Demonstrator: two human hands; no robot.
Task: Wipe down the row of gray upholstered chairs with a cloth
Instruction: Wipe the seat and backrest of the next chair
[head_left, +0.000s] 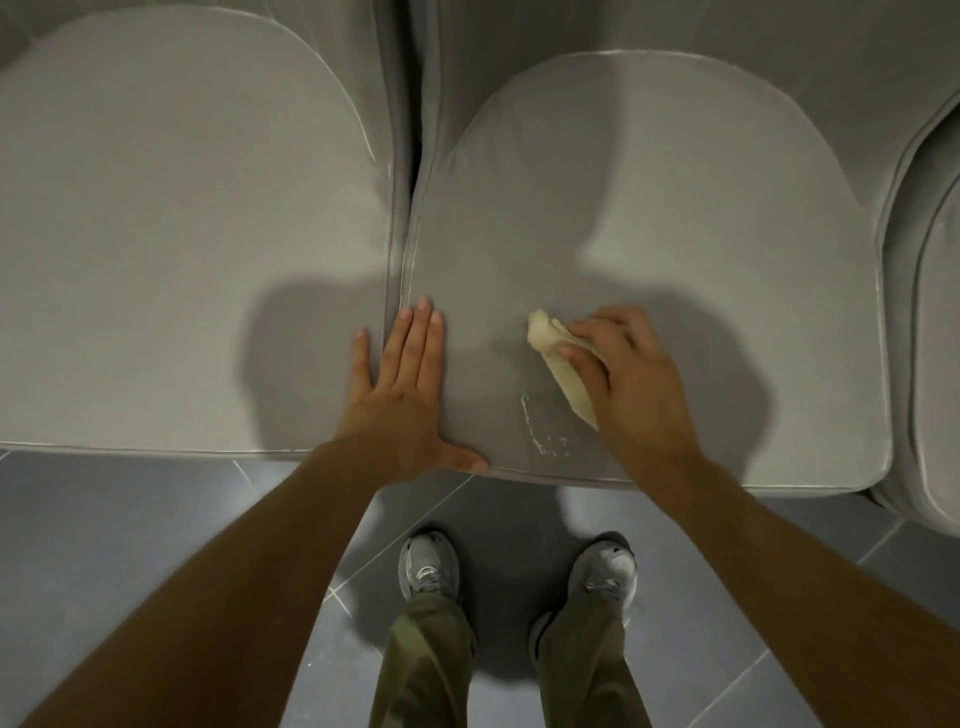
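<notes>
Three gray upholstered chair seats stand side by side. The middle seat (649, 208) lies straight ahead. My right hand (631, 374) holds a pale yellow cloth (558, 358) against the front part of that seat. A whitish scuff mark (540, 431) shows on the fabric just below the cloth. My left hand (405, 395) lies flat with straight fingers over the seam between the left seat (171, 208) and the middle seat, the thumb near the front edge.
A third gray seat (935, 338) shows at the right edge. Chair backs rise at the top of the view. Below the seats is a gray tiled floor (156, 519), where my shoes (428, 566) and green trouser legs stand close to the middle seat's front edge.
</notes>
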